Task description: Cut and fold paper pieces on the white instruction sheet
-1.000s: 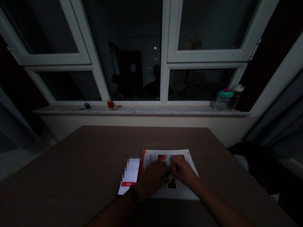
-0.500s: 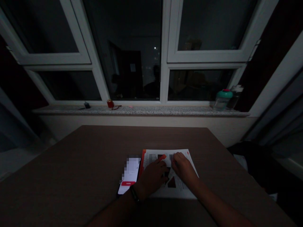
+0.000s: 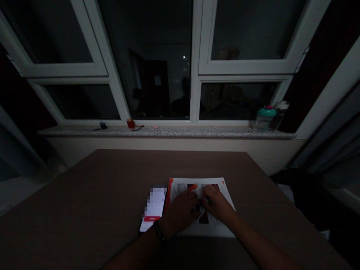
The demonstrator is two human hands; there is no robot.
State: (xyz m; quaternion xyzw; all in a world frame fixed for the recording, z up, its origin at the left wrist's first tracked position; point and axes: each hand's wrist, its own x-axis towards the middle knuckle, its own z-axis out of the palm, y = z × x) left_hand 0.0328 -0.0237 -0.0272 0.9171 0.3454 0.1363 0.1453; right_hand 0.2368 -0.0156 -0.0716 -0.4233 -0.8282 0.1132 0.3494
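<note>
Our left hand (image 3: 182, 210) and right hand (image 3: 217, 202) are close together over the booklet (image 3: 204, 221), beside a lit phone (image 3: 155, 204). We cannot tell whether either grips the orange piece (image 3: 192, 187).

So I'm looking at a white printed paper booklet (image 3: 204, 217) with an orange strip down its left edge, lying flat, dark red pictures facing up, middle partly covered. A small slim bright-orange thing (image 3: 192, 186) slants across the booklet's upper half; I can't see its lower end.
</note>
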